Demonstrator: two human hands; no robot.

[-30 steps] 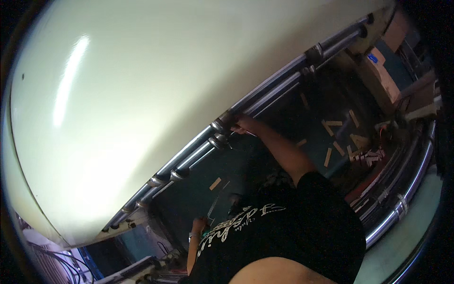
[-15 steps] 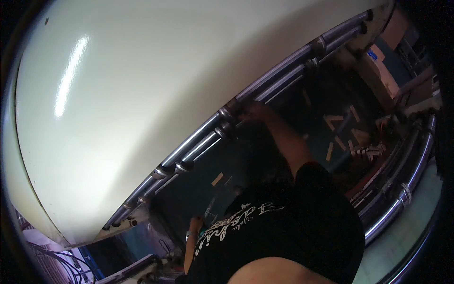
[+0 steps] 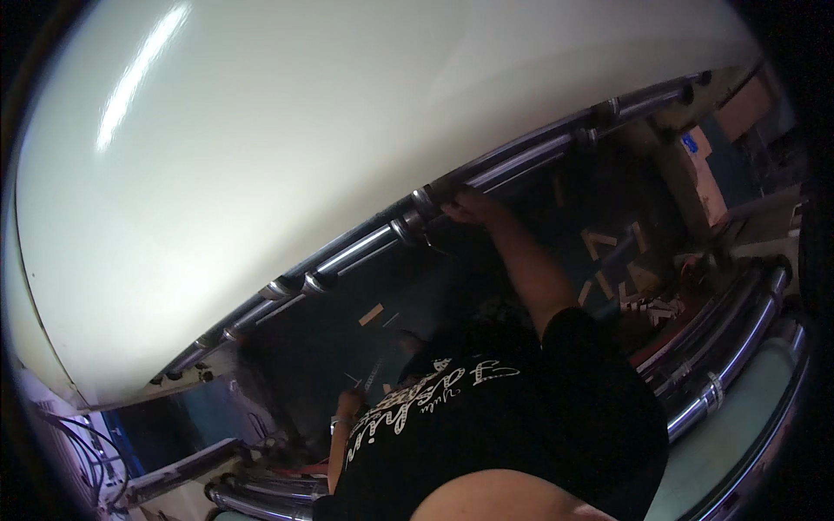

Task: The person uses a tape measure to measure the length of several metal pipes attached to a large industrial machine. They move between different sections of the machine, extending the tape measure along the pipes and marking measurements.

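Along the lower edge of a large, glossy white curved surface (image 3: pixel 261 156) runs a pair of shiny metal rods (image 3: pixel 358 250) with ring-like collars. My right hand (image 3: pixel 473 208) reaches up to these rods, just right of a collar (image 3: pixel 421 200). Its fingers are curled in at the rods; shadow hides what they grip. Low on the left, my left hand (image 3: pixel 350 403) is closed, with a thin light-coloured piece (image 3: pixel 353 379) at its fingertips. What it holds is too small and dim to name.
Pale flat strips (image 3: pixel 599 245) lie scattered on the dark floor to the right, and another strip (image 3: pixel 371 314) lies nearer the middle. More metal rods (image 3: pixel 695 417) run beside a pale green surface (image 3: pixel 738 447) at the lower right. Dark cables (image 3: pixel 91 456) hang at the lower left.
The whole view has shifted and turned, so the rods slant less steeply. My right hand remains beside the same collar, and its fingers show more clearly. My left hand stays low and closed.
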